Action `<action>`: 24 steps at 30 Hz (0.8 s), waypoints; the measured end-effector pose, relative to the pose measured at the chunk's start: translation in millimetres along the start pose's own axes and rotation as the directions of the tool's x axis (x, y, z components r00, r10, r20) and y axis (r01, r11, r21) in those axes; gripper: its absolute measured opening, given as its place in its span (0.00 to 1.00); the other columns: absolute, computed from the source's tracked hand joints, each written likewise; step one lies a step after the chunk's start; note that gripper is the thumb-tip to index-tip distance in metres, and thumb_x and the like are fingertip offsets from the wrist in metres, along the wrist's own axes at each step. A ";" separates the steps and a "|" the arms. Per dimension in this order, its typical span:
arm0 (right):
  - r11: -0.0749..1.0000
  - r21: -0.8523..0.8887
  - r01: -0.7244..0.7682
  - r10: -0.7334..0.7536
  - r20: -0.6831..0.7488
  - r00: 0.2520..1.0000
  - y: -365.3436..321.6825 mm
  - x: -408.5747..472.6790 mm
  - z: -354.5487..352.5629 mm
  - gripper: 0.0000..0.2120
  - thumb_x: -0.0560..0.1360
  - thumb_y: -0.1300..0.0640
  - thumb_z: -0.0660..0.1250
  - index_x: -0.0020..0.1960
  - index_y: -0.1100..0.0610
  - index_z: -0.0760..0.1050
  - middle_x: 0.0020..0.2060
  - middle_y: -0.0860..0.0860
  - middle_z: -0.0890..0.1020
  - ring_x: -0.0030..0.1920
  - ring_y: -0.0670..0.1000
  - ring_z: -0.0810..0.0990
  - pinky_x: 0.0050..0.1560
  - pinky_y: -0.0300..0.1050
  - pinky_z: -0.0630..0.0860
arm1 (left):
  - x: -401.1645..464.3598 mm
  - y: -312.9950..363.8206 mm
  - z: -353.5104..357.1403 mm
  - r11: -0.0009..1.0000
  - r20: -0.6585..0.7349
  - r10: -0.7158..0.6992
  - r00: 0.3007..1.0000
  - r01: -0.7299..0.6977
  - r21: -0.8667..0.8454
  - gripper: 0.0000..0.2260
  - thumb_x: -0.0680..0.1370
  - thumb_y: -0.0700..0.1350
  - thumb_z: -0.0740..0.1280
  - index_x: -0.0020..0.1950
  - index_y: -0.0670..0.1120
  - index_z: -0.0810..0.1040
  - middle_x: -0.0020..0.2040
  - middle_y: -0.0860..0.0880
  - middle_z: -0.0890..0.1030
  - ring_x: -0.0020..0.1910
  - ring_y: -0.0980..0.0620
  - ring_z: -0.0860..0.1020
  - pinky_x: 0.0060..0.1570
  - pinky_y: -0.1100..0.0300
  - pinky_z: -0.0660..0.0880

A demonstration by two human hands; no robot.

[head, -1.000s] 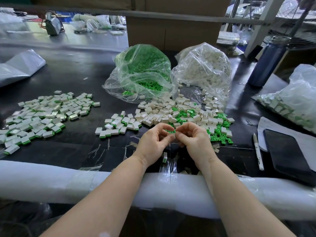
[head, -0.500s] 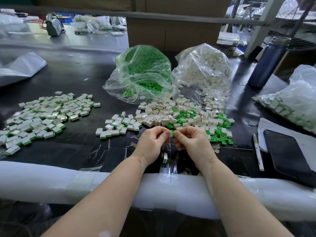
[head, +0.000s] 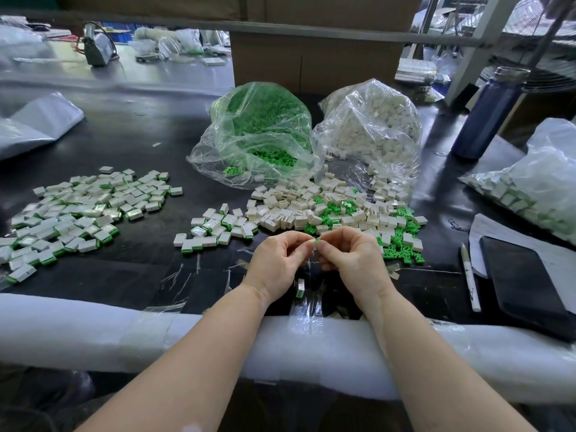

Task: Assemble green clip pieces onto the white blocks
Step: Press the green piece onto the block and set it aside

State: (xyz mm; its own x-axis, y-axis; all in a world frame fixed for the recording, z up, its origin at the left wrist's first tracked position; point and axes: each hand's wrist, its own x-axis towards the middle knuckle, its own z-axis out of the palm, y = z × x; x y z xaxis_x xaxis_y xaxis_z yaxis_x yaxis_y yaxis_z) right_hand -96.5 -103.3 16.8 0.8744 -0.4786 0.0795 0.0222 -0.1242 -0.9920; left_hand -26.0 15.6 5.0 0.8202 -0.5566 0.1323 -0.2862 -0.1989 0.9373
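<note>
Green clip piece (head: 317, 241): pinched between the fingertips of the left hand (head: 276, 263) and the right hand (head: 352, 260), held just above the black bench (head: 131, 135) near its padded front edge (head: 93, 332). Both hands have fingers curled, thumbs and forefingers meeting at the clip; whether a white block sits between them cannot be told. One assembled block (head: 300, 287) stands on the bench directly below the hands. Loose white blocks (head: 293, 210) mixed with loose green clips (head: 402, 251) lie just beyond the hands. A small group of assembled blocks (head: 215, 232) lies left of that heap; a larger spread of assembled blocks (head: 78, 210) lies well to the left. Behind stand a clear bag of green clips (head: 258, 132) and a clear bag of white blocks (head: 371, 129), side by side and touching. At right: a pen (head: 469, 277), a black phone (head: 523, 279) and a blue bottle (head: 489, 113).
</note>
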 end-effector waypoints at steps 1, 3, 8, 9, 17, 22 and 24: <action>1.000 0.005 0.003 -0.003 0.001 1.000 0.2 0.1 -0.4 0.03 0.72 0.66 0.69 0.41 0.61 0.77 0.33 0.55 0.81 0.31 0.45 0.79 0.32 0.36 0.78 | -0.2 0.1 0.1 1.000 -0.003 -0.002 1.000 0.002 -0.010 0.04 0.77 0.43 0.66 0.49 0.49 0.80 0.41 0.49 0.82 0.45 0.50 0.81 0.54 0.52 0.77; 1.000 -0.006 0.014 -0.014 0.007 1.000 0.8 0.0 -0.9 0.04 0.72 0.66 0.70 0.40 0.60 0.78 0.33 0.53 0.81 0.31 0.45 0.79 0.32 0.36 0.78 | -0.8 0.3 0.3 1.000 -0.011 0.002 1.000 -0.003 -0.015 0.05 0.77 0.42 0.66 0.50 0.49 0.80 0.39 0.49 0.82 0.44 0.49 0.81 0.53 0.51 0.77; 0.997 -0.041 0.061 -0.060 0.023 0.998 1.2 -0.8 -0.9 0.05 0.72 0.67 0.70 0.40 0.58 0.78 0.35 0.56 0.81 0.35 0.51 0.79 0.35 0.44 0.78 | -1.8 1.9 0.2 1.000 -0.021 0.021 1.000 -0.021 0.016 0.07 0.76 0.42 0.67 0.42 0.54 0.78 0.33 0.52 0.78 0.37 0.51 0.77 0.48 0.51 0.78; 0.996 -0.050 0.074 -0.073 0.026 0.997 0.9 -0.6 -0.7 0.05 0.72 0.67 0.70 0.40 0.58 0.79 0.36 0.57 0.81 0.35 0.51 0.79 0.36 0.45 0.79 | -1.8 1.9 0.0 0.999 -0.019 0.022 1.000 -0.021 0.024 0.08 0.76 0.42 0.67 0.41 0.55 0.77 0.32 0.53 0.77 0.35 0.52 0.76 0.46 0.52 0.77; 0.998 -0.007 0.069 -0.068 0.046 0.997 -1.1 -1.8 -0.4 0.07 0.73 0.67 0.69 0.41 0.56 0.81 0.36 0.53 0.82 0.35 0.45 0.80 0.35 0.39 0.79 | -0.6 2.8 -2.6 1.000 -0.021 -0.005 1.000 0.006 0.029 0.06 0.75 0.39 0.66 0.43 0.50 0.77 0.36 0.51 0.79 0.39 0.51 0.77 0.46 0.57 0.76; 1.000 0.010 0.009 -0.010 0.101 0.995 -0.2 -0.1 0.7 0.05 0.77 0.60 0.64 0.50 0.58 0.78 0.43 0.58 0.82 0.41 0.51 0.80 0.43 0.44 0.78 | -0.7 5.3 -2.1 0.999 0.004 0.039 0.999 -0.039 0.001 0.05 0.75 0.38 0.67 0.45 0.48 0.78 0.49 0.47 0.74 0.43 0.53 0.75 0.47 0.66 0.75; 1.000 -0.029 0.012 -0.007 0.160 0.987 -0.9 -1.1 1.9 0.09 0.78 0.58 0.62 0.49 0.59 0.79 0.40 0.57 0.81 0.40 0.50 0.78 0.42 0.40 0.76 | -1.4 7.5 -2.2 0.999 0.037 0.036 0.999 -0.035 -0.035 0.04 0.75 0.38 0.67 0.46 0.47 0.78 0.53 0.47 0.71 0.45 0.49 0.76 0.47 0.68 0.75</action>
State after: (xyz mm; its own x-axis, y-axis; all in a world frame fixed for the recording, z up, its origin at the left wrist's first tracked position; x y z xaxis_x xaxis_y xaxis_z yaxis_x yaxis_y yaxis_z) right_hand -96.5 -101.0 17.4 0.9405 -0.3324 0.0700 0.0187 -0.1552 -0.9877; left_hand -28.2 16.7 12.6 0.7907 -0.5925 0.1540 -0.2971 -0.1515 0.9427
